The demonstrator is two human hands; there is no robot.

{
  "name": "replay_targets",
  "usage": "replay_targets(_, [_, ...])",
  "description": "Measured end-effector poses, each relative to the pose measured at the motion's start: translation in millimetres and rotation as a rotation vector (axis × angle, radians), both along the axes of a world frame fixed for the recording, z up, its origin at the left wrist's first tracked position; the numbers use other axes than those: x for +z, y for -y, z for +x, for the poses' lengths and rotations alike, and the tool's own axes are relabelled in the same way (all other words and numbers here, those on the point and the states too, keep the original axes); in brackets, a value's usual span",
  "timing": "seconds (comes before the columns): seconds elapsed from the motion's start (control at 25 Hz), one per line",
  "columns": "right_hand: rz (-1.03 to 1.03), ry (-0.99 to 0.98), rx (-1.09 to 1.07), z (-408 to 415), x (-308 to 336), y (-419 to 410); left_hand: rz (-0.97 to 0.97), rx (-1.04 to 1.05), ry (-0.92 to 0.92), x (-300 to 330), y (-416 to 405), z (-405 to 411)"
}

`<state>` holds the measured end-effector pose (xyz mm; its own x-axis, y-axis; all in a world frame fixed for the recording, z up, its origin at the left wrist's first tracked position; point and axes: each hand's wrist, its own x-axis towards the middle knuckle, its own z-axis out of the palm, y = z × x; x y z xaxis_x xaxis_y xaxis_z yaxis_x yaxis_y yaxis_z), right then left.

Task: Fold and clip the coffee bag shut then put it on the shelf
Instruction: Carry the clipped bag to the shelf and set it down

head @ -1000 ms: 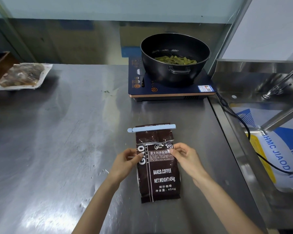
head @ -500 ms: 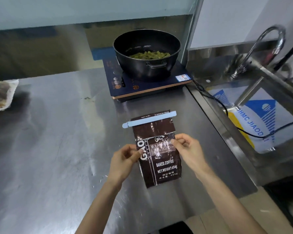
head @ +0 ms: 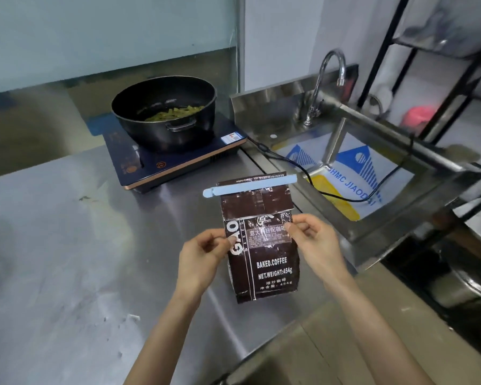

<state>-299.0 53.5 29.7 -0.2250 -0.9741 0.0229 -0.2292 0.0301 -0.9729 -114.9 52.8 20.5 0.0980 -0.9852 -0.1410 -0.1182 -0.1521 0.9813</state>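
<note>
A dark brown coffee bag (head: 264, 268) with white lettering is lifted off the steel counter, upright and slightly tilted. A light blue clip (head: 249, 186) runs across its folded top. My left hand (head: 203, 254) pinches the bag's left edge near the middle. My right hand (head: 314, 243) pinches the right edge at the same height. A dark metal shelf rack (head: 439, 79) stands at the far right, behind the sink.
A black pot (head: 164, 112) with green vegetables sits on an induction cooker (head: 178, 157) at the back of the steel counter (head: 67, 245). A sink (head: 372, 173) with a faucet (head: 325, 84) lies to the right; a black power cord (head: 331, 194) hangs across it.
Both hands have raised the bag off the counter and carried it right, toward the sink. My view has swung right, bringing the faucet and shelf rack into sight.
</note>
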Motion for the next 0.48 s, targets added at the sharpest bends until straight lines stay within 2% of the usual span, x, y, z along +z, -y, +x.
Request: replay_targets(0.48, [0.003,-0.089,-0.25,-197,15,-110,-0.068,-0.271,-0.049,15,-59,-206])
